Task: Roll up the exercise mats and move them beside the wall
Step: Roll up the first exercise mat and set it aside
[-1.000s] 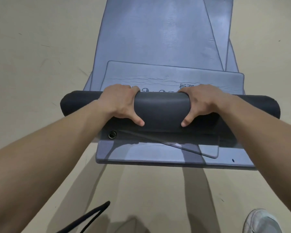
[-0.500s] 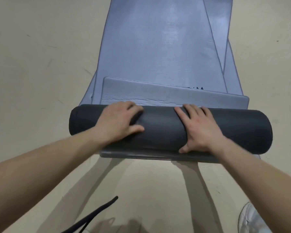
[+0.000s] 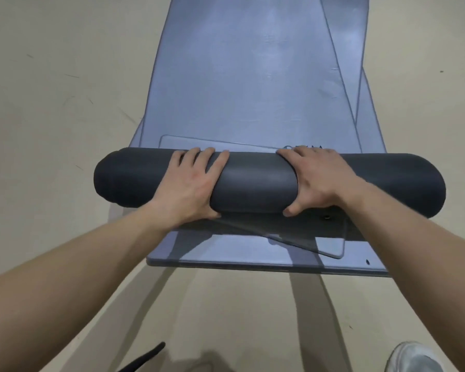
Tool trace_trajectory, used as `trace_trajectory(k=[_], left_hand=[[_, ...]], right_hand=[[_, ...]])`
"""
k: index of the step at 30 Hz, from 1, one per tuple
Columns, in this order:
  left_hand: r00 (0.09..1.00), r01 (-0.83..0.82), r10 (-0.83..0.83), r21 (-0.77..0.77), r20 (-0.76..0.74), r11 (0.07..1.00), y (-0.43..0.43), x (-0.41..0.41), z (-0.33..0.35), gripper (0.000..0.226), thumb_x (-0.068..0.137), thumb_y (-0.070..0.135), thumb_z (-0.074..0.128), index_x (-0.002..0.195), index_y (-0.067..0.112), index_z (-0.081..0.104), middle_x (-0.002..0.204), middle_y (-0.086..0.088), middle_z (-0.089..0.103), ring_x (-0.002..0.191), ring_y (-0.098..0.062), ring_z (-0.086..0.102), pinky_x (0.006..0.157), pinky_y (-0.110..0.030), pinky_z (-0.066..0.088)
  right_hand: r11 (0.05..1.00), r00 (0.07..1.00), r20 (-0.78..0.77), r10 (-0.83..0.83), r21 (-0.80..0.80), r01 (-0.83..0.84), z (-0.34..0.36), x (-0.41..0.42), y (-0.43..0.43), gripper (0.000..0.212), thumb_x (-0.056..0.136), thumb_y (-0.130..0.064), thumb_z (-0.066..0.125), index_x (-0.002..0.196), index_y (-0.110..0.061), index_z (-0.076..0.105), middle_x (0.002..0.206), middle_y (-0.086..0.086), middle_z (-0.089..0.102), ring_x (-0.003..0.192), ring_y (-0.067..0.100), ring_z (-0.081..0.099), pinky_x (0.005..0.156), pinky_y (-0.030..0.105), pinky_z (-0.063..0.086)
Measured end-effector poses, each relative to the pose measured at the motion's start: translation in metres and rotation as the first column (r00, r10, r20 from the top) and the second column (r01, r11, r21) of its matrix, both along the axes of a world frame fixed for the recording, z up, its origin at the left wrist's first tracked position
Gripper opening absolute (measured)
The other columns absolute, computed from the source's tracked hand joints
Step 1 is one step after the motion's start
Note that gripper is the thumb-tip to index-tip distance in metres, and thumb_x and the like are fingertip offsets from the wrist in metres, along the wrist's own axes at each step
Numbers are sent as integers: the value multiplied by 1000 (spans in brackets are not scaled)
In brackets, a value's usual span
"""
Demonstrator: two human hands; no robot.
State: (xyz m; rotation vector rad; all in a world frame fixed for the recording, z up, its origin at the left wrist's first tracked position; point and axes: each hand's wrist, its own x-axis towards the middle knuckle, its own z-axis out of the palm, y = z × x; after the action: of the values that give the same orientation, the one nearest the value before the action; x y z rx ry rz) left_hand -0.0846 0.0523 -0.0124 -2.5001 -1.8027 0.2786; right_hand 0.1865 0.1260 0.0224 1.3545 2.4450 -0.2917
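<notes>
A dark grey rolled mat (image 3: 255,183) lies crosswise on flat blue-grey mats (image 3: 239,76) stacked on the floor. My left hand (image 3: 191,183) grips the roll left of its middle, fingers over the top and thumb tucked under the near side. My right hand (image 3: 317,181) holds it the same way on the right. A thin strip of the mat's unrolled end shows just beyond the roll. The near end of the lower mats (image 3: 253,256) sticks out toward me, with a corner with a small eyelet (image 3: 326,217) lying on it.
Beige floor (image 3: 51,130) surrounds the mats. Another blue mat (image 3: 360,36) lies skewed at the far right. My white shoe (image 3: 414,358) is at the bottom right, and a black strap (image 3: 145,358) at the bottom edge.
Since half a second ago the roll sits farther from the near edge of the lower mats, uncovering their near end. Both hands went from lying on top to wrapping the roll.
</notes>
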Motion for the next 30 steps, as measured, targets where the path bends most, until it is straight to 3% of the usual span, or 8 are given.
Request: trace_trajectory(k=[4, 10, 14, 16, 18, 21, 25, 30], left_hand=[[998, 8, -1, -104, 71, 995, 48, -4, 24, 121, 54, 81, 73, 152, 26, 28, 131, -5, 59, 111, -32, 61, 95, -46, 47], [994, -82, 93, -174, 56, 981, 35, 10, 30, 116, 57, 83, 71, 150, 28, 30, 121, -2, 60, 98, -28, 62, 79, -41, 53], [963, -232, 257, -230, 83, 945, -2, 43, 35, 108, 59, 82, 71, 144, 25, 37, 122, -2, 62, 104, -29, 63, 78, -39, 48], [911, -339, 392, -306, 129, 890, -25, 68, 35, 103, 58, 82, 70, 138, 25, 40, 117, -2, 62, 103, -30, 63, 78, -39, 48], [835, -430, 520, -375, 181, 821, -47, 99, 33, 98, 58, 83, 69, 130, 23, 42, 116, -3, 63, 104, -31, 65, 80, -40, 51], [711, -514, 652, -437, 264, 738, -77, 145, 30, 102, 56, 87, 65, 130, 20, 45, 119, -3, 65, 109, -31, 66, 81, -39, 49], [570, -495, 721, -536, 394, 684, -97, 166, 27, 115, 46, 103, 55, 138, 33, 52, 118, 6, 68, 108, -22, 68, 88, -41, 56], [419, -345, 764, -693, 490, 633, -109, 159, 21, 122, 61, 88, 68, 163, 38, 24, 155, 1, 51, 139, -22, 52, 112, -43, 46]], right_hand=[[979, 996, -32, -89, -189, 81, 18, -6, 41, 130, 45, -75, 87, 155, -35, 30, 140, -2, 55, 126, 28, 50, 101, 46, 47], [963, 991, -129, -35, 260, 68, -10, 32, 1, 122, 55, -99, 54, 155, -31, 33, 154, 0, 46, 138, 29, 43, 119, 49, 28], [920, 949, -225, -220, 275, 278, -12, 46, -38, 112, 69, -84, 61, 161, -32, 25, 167, 8, 24, 153, 33, 19, 124, 53, 14], [838, 828, -347, -441, 171, 518, -14, 48, -70, 98, 82, -69, 65, 162, -29, 22, 166, 14, 22, 151, 37, 22, 120, 52, 25], [658, 521, -451, -724, -228, 718, -21, 49, -105, 82, 95, -58, 58, 161, -26, 21, 153, 16, 43, 142, 36, 39, 109, 49, 39], [304, 95, -297, -950, -812, 498, -26, 42, -151, 63, 99, -62, 49, 155, -38, 34, 136, 1, 63, 119, 29, 65, 93, 43, 53], [265, -80, -304, -949, -911, 315, -27, 45, -180, 42, 95, -55, 62, 134, -45, 49, 126, -16, 69, 115, 13, 68, 99, 41, 55], [270, -151, -328, -933, -911, 312, -33, 50, -182, 73, 75, -63, 76, 136, -35, 47, 126, -12, 69, 113, 15, 68, 105, 44, 52]])
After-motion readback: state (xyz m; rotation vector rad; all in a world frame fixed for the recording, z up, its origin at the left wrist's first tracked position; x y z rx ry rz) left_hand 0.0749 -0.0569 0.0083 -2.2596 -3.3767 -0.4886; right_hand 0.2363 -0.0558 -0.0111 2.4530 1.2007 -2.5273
